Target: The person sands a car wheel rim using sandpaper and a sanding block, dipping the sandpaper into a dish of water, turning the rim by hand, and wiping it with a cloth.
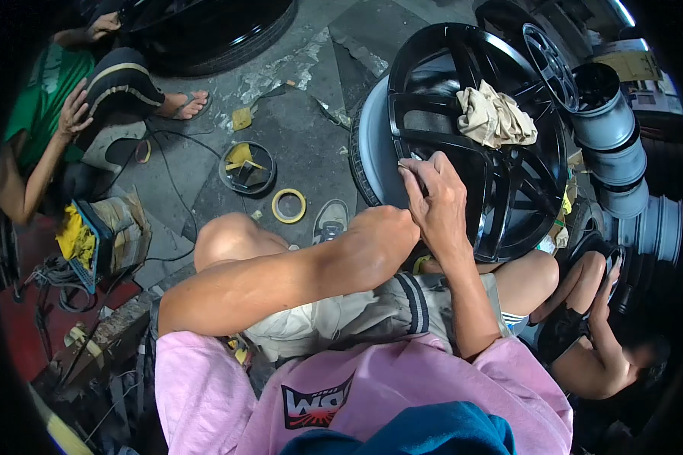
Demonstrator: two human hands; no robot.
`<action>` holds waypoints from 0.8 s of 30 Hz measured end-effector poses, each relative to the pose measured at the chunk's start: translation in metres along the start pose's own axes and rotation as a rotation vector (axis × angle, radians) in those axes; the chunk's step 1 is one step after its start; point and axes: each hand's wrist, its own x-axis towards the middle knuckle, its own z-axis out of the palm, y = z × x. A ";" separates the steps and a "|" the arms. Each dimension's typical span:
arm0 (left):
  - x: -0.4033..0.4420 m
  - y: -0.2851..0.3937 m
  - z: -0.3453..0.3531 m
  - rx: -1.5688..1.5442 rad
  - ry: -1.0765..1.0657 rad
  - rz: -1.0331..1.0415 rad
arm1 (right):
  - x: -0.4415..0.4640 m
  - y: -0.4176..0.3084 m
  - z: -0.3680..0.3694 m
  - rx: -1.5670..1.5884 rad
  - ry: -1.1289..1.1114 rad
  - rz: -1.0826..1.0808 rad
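Observation:
A large black spoked wheel rim (497, 205) stands tilted in front of me, its grey inner barrel (381, 140) facing left. At its left edge my right hand (439, 199) is closed, thumb and fingers pinched together at the lip. Whatever small thing may be between those fingertips is too small to name. Just left of it, my left hand (387, 231) is bent at the wrist with its back towards me, and its fingers are hidden. A crumpled beige cloth (495, 115) lies on the rim's upper spokes.
On the floor are a roll of yellow tape (288, 205) and a round container (248, 168) with yellow pieces inside. Stacked rims (611, 152) stand at right. A person in green (49, 91) sits at left by another black wheel (205, 34); another person (596, 334) crouches at right.

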 end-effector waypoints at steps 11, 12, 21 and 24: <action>-0.001 -0.001 -0.002 0.005 0.206 0.144 | 0.009 -0.003 0.000 0.014 0.022 0.001; 0.000 -0.001 -0.003 0.003 0.165 0.092 | 0.004 -0.003 -0.003 -0.006 0.001 0.002; 0.012 0.007 -0.007 0.098 0.008 -0.055 | 0.009 -0.002 -0.004 -0.044 -0.041 -0.005; 0.018 0.011 -0.019 0.088 -0.086 -0.143 | -0.002 -0.002 -0.013 -0.070 -0.114 0.043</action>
